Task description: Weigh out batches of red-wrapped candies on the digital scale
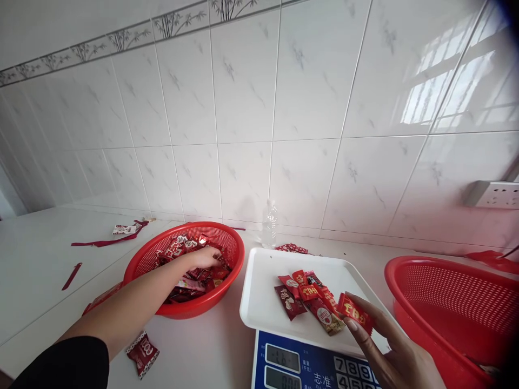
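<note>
One red gold-lettered candy packet [356, 312] sits pinched by right-hand fingers [367, 309]; left-hand fingers unclear.

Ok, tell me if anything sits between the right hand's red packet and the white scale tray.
Nothing visible does. The right hand holds the red packet just over the white tray edge, beside the packets already lying there.

1. the left hand [205, 256] is reaching into the red basket [227, 237] of wrapped candies [182, 248].
2. the right hand [389, 351] is pinching a red candy packet [354, 312] over the white scale tray [263, 292].
3. more packets [308, 300] are lying on that tray, beside a second red basket [454, 308] on the counter [203, 351].
</note>
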Tool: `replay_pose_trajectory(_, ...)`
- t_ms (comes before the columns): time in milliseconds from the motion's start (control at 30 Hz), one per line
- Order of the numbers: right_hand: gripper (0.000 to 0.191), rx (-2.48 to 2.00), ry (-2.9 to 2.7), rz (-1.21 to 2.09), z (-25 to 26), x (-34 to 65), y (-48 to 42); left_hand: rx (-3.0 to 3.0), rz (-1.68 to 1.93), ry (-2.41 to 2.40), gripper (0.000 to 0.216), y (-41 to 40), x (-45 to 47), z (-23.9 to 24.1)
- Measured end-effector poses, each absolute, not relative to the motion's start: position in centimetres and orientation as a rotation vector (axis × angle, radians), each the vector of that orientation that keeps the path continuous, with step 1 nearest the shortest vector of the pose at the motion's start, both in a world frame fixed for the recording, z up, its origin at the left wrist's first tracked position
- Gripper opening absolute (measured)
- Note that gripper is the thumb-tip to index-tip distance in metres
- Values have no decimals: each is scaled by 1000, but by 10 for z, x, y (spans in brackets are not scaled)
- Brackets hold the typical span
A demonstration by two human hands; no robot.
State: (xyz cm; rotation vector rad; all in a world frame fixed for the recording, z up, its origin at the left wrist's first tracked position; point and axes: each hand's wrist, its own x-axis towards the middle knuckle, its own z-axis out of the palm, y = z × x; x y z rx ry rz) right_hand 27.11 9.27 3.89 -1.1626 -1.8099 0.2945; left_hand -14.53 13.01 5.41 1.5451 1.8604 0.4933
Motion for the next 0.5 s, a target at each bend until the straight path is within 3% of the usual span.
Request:
replay_pose_trajectory(267,45,-1160,-1893,321,33,279,97,1207,767,1748,46,124,-164,72)
replay_pose_trajectory(500,46,-1131,-1849,284,37,272,94,1060,851,1776,38,128,-165,69)
